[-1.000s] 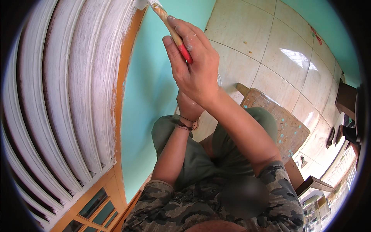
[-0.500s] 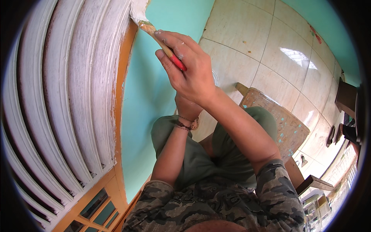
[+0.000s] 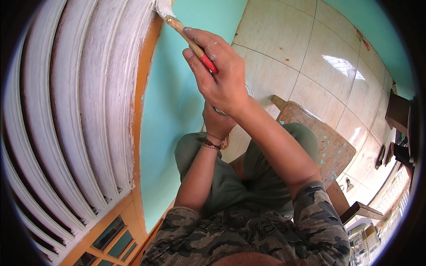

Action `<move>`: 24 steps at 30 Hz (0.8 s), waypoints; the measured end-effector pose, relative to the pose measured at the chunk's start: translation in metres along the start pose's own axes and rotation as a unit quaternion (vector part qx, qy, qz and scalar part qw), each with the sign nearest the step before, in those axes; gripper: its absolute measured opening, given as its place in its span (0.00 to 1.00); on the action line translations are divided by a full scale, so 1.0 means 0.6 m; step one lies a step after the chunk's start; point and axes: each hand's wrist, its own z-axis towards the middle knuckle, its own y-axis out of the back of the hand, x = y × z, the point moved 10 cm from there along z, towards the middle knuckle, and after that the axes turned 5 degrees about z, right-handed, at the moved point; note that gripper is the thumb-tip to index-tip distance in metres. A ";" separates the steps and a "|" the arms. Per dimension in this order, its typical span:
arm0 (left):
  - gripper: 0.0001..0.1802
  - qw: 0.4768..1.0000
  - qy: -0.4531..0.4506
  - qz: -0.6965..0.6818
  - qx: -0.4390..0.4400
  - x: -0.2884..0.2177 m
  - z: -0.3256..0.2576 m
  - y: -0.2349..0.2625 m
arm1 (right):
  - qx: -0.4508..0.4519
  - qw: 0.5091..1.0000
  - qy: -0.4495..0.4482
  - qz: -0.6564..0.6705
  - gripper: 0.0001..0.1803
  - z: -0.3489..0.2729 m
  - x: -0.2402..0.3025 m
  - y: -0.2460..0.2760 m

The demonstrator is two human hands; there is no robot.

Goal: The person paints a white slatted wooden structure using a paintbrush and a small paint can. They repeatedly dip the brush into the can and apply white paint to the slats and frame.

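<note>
My right hand [image 3: 224,73] is closed around a paintbrush [image 3: 195,48] with a wooden handle and a red end. White paint coats the bristles, which touch the top of the orange-brown frame edge [image 3: 148,48] beside the white-painted slatted panel [image 3: 97,88]. Paint smears mark my right fingers. Below and partly behind it, my left hand [image 3: 216,119], with a dark braided bracelet at the wrist, is closed on a clear round container [image 3: 249,88]. Only bits of that container's rim show; my right hand hides the rest and most of the left fingers.
A turquoise wall [image 3: 171,93] runs beside the frame. A paint-spotted wooden stool [image 3: 317,137] stands on the tiled floor [image 3: 270,35] to the right of my legs. Glazed wooden panes [image 3: 120,244] lie at lower left, and dark furniture [image 3: 399,111] at far right.
My right hand and the paintbrush have shifted slightly up and to the right, the bristles sliding along the frame edge. My left hand has moved slightly right; more of the container's rim shows.
</note>
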 end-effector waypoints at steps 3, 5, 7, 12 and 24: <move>0.42 0.999 0.025 0.039 0.027 0.007 -0.002 -0.004 | 0.018 1.000 0.001 -0.005 0.18 -0.001 0.003 -0.002; 0.38 0.999 0.026 -0.035 0.008 -0.011 0.000 -0.001 | 0.023 1.000 0.004 -0.009 0.17 -0.002 0.004 -0.001; 0.35 0.999 0.022 0.028 0.026 -0.017 0.005 -0.007 | 0.023 1.000 0.004 -0.009 0.17 -0.005 0.003 -0.001; 0.33 0.997 0.014 0.051 0.048 -0.014 0.004 -0.014 | 0.024 1.000 0.004 0.000 0.17 -0.008 0.005 -0.001; 0.45 0.995 -0.053 0.058 0.060 0.017 -0.016 -0.026 | 0.021 0.997 -0.067 0.041 0.17 -0.018 0.016 0.026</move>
